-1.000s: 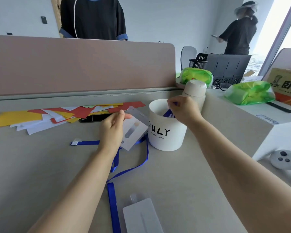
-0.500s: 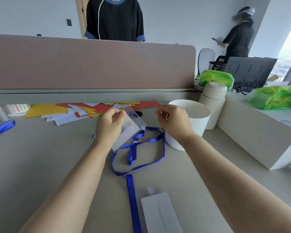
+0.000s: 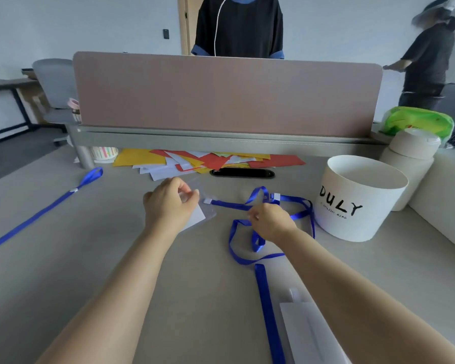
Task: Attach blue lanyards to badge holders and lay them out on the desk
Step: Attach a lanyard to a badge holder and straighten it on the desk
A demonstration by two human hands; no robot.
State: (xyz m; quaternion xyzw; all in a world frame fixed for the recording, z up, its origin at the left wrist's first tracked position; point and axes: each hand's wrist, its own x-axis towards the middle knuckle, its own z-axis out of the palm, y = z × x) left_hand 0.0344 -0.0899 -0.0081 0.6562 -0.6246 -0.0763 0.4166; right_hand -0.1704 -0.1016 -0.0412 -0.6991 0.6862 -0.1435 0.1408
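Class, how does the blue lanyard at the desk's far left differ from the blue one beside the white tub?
The left lanyard lies stretched out nearly straight; the tub-side lanyard lies in crossed loops. The left lanyard is untouched; the right hand pinches the tub-side lanyard, whose end reaches the badge holder in the left hand. Both are blue ribbon with a white fitting.

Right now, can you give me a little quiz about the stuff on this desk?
1. True or false: the left hand holds a badge holder.
2. What colour is the lanyard at the right hand? A red, B blue, C green.
3. Fill in: the white tub stands to the ___ of the right hand.

Key: 1 true; 2 B; 3 right.
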